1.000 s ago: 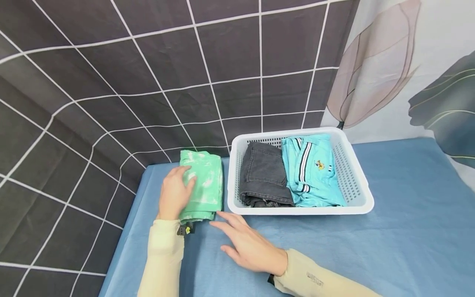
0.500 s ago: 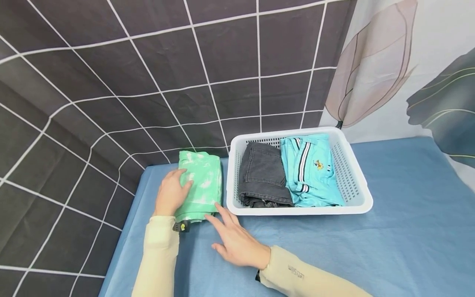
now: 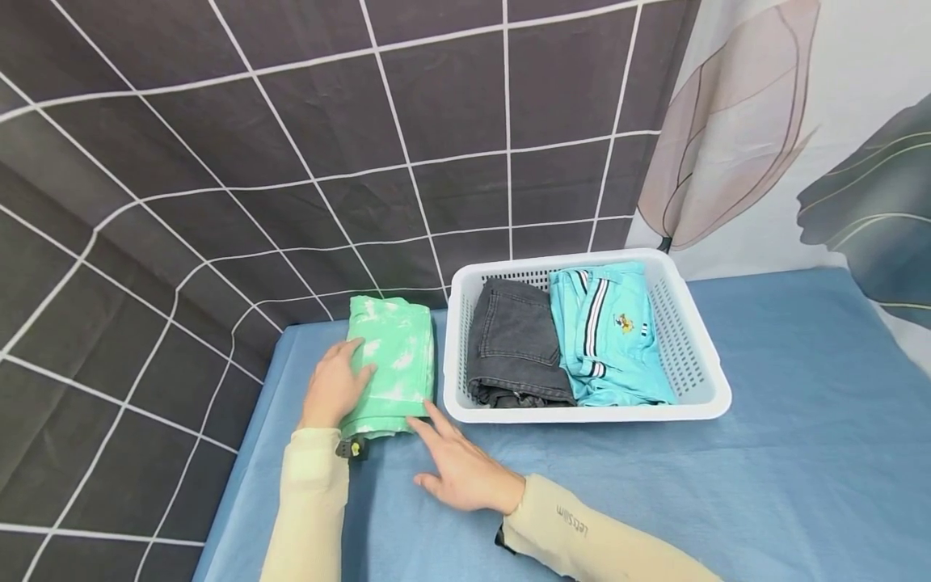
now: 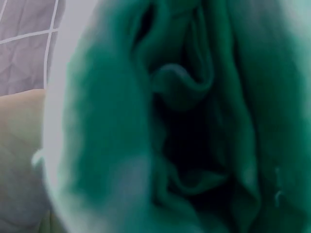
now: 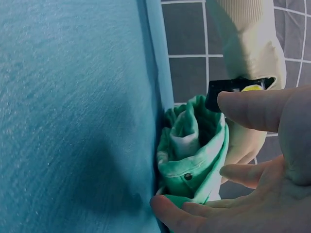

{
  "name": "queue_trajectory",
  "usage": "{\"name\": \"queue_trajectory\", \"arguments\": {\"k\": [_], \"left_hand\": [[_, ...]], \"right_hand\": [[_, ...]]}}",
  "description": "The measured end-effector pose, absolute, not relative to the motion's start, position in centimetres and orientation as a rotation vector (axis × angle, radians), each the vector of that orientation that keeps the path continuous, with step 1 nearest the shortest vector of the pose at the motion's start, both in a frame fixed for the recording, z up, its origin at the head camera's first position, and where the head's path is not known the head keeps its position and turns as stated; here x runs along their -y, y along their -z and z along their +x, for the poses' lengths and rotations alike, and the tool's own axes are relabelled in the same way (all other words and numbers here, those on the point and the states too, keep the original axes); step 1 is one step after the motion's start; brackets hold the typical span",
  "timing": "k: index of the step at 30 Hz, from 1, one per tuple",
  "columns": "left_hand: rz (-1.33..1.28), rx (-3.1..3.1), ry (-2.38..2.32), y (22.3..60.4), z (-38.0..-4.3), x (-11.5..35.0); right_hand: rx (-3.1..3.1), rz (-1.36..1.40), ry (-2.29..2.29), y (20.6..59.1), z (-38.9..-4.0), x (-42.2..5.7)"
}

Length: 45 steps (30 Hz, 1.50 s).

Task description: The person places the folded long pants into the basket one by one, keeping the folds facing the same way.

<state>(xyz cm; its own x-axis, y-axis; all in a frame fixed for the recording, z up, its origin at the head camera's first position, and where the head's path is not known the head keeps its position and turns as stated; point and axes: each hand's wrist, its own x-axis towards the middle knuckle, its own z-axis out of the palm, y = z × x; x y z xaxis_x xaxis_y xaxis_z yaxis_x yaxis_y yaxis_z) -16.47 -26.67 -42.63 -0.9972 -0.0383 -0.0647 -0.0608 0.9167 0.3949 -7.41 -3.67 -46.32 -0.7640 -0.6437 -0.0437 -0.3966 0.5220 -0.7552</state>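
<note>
A folded green garment [image 3: 396, 352] with white blotches lies on the blue-covered surface, left of the basket. My left hand [image 3: 334, 384] rests along its left side, fingers extended over the top. Near the garment's front right corner, my right hand [image 3: 465, 465] has its fingers spread, with the fingertips at the cloth's edge. Close up in the left wrist view, the green folds [image 4: 112, 126] fill most of the picture. The right wrist view shows the garment's layered end with a small dark round fastener [image 5: 188, 176], beside the fingers of my right hand [image 5: 252, 204].
A white perforated basket [image 3: 589, 414] stands just right of the garment. Inside it lie folded dark grey jeans [image 3: 520, 331] and a folded turquoise garment [image 3: 618, 339] with striped trim. A dark, white-gridded cloth wall [image 3: 305, 162] rises behind and to the left.
My right hand has moved left and slightly up to the green garment's front corner. My left hand and the garment's near part have shifted slightly left. The basket stays in place.
</note>
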Motion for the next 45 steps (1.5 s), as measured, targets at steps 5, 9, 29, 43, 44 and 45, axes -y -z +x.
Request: {"name": "queue_trajectory", "arguments": {"k": [5, 9, 29, 43, 44, 45], "left_hand": [[-0.082, -3.008, -0.632, 42.5, -16.1, 26.6], [-0.078, -3.018, -0.635, 42.7, -16.0, 26.7], [-0.105, -2.987, -0.654, 43.1, -14.9, 26.7], [-0.105, -2.997, -0.648, 43.2, -14.0, 26.3], [-0.102, -3.001, -0.646, 43.2, -13.9, 26.3], [-0.101, -3.003, -0.647, 43.2, -13.8, 26.3]], "right_hand": [[-2.423, -0.853, 1.114, 46.1, -7.5, 3.7], [-2.411, -0.847, 1.126, 46.2, -7.5, 3.6], [-2.408, -0.896, 1.12, 46.6, -6.8, 3.4], [-2.41, -0.907, 1.116, 46.5, -6.3, 3.1], [-2.407, -0.909, 1.12, 46.6, -6.2, 3.1], [-2.406, -0.908, 1.122, 46.6, -6.2, 3.1]]}}
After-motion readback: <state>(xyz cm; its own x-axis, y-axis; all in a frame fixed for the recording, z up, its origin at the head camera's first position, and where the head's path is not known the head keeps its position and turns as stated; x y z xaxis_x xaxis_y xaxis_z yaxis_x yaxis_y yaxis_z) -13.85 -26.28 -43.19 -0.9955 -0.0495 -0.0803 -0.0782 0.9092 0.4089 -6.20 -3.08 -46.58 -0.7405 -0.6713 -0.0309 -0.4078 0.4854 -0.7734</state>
